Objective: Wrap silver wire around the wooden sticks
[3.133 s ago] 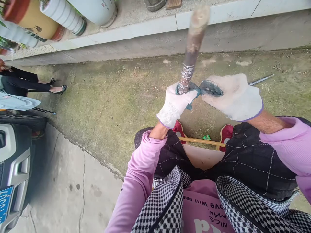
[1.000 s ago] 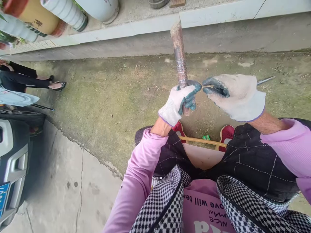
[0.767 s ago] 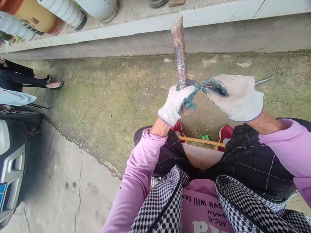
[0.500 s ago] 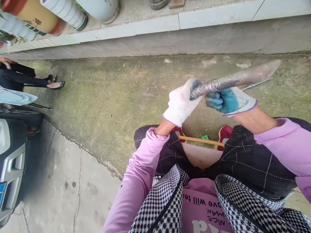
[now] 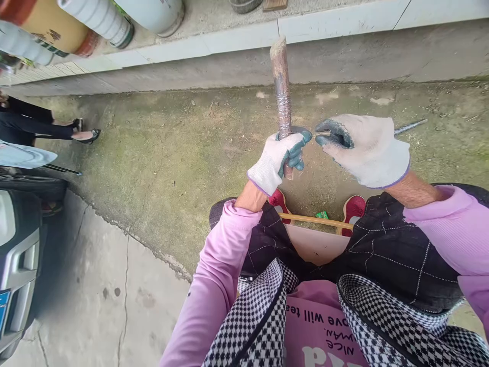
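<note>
I sit on a stool and wear white gloves with blue-green palms. My left hand (image 5: pixel 278 159) is closed round the lower part of a rusty rod (image 5: pixel 281 84), which stands upright. Thin silvery wire (image 5: pixel 284 109) is wound round the rod's middle. My right hand (image 5: pixel 362 148) pinches the free end of that wire, stretched level from the rod to its fingertips. Both hands are held above my knees and red shoes (image 5: pixel 353 209).
A wooden stool edge (image 5: pixel 317 222) shows between my legs. A long drill bit (image 5: pixel 410 126) lies on the mossy concrete behind my right hand. Large cylinders (image 5: pixel 95 20) stand on the raised ledge. Another person's legs (image 5: pixel 49 131) and a car bumper (image 5: pixel 15 255) are at left.
Half a second ago the rod lay tilted to the right across both hands; it now stands upright again in my left hand, and my right hand has pulled the wire end out sideways.
</note>
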A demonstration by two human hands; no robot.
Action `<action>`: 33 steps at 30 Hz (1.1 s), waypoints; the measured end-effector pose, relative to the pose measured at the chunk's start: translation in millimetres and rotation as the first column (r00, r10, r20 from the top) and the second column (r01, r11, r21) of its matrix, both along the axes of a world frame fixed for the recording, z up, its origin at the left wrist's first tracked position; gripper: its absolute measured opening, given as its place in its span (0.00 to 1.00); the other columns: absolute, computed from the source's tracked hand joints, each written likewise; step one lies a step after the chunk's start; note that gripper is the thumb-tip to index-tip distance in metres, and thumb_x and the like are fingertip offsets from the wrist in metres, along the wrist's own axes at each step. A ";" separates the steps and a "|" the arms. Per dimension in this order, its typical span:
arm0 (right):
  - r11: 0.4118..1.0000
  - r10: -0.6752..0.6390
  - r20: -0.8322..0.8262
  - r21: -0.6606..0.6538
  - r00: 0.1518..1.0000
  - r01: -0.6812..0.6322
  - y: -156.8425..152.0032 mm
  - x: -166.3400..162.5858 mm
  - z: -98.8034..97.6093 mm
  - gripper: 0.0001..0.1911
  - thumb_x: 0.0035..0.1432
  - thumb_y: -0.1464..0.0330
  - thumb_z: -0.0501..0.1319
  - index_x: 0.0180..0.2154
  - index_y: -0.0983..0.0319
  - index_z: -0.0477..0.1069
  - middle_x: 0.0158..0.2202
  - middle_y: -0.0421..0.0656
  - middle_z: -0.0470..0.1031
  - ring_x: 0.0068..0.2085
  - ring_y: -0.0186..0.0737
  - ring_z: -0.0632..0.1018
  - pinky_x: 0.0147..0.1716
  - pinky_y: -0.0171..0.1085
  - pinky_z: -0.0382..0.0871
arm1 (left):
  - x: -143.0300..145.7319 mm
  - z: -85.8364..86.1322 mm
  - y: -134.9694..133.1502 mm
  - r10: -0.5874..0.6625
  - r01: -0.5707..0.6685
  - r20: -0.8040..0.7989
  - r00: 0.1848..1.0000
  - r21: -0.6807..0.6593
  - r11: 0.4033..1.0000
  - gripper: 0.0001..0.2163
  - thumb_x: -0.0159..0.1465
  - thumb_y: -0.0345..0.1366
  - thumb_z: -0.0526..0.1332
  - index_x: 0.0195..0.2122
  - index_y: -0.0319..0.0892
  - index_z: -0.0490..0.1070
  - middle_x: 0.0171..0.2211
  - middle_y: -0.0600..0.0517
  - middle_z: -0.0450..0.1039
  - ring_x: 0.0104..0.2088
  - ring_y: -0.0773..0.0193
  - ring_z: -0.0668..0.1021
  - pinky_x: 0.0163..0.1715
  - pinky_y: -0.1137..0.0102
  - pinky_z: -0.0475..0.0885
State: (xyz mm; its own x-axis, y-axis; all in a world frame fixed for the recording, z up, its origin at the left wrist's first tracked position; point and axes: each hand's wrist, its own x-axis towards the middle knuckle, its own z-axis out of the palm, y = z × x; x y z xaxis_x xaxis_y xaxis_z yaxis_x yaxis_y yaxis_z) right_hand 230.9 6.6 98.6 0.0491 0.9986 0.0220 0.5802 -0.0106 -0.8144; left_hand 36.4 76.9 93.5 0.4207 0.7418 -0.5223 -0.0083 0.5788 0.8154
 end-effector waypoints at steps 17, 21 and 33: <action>0.996 0.024 -0.079 -0.082 0.997 -0.030 -5.4 0.8 1.8 0.14 0.75 0.47 0.73 0.57 0.42 0.86 0.48 0.45 0.93 0.53 0.66 0.92 0.36 0.55 0.85 | -1.7 0.0 -2.8 0.132 -0.043 -0.298 0.945 0.289 0.956 0.15 0.66 0.48 0.81 0.42 0.47 0.80 0.28 0.57 0.73 0.30 0.65 0.77 0.32 0.67 0.81; 0.999 0.028 0.050 -0.048 0.998 -0.026 -5.9 0.3 9.7 0.11 0.76 0.47 0.70 0.51 0.40 0.89 0.52 0.44 0.94 0.62 0.69 0.90 0.40 0.59 0.87 | 0.5 5.7 -4.9 0.093 0.021 -0.362 0.927 0.298 0.954 0.09 0.67 0.38 0.78 0.41 0.46 0.80 0.29 0.58 0.75 0.29 0.67 0.77 0.31 0.71 0.78; 0.995 -0.084 -0.180 -0.074 0.980 0.072 -0.5 -3.7 9.4 0.01 0.67 0.62 0.73 0.41 0.48 0.84 0.44 0.46 0.90 0.43 0.59 0.86 0.50 0.62 0.84 | -20.9 4.0 0.8 -0.164 0.174 -0.134 0.977 0.070 0.982 0.13 0.62 0.42 0.82 0.39 0.44 0.81 0.24 0.57 0.69 0.22 0.68 0.70 0.27 0.67 0.74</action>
State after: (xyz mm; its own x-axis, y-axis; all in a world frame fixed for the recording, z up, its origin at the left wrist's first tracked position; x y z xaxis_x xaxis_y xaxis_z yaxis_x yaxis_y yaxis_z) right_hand 227.2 6.1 108.0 0.1237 0.9904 -0.0608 0.4168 -0.1075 -0.9026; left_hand 15.5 77.7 97.5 0.4774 0.7077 -0.5209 0.1908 0.4951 0.8476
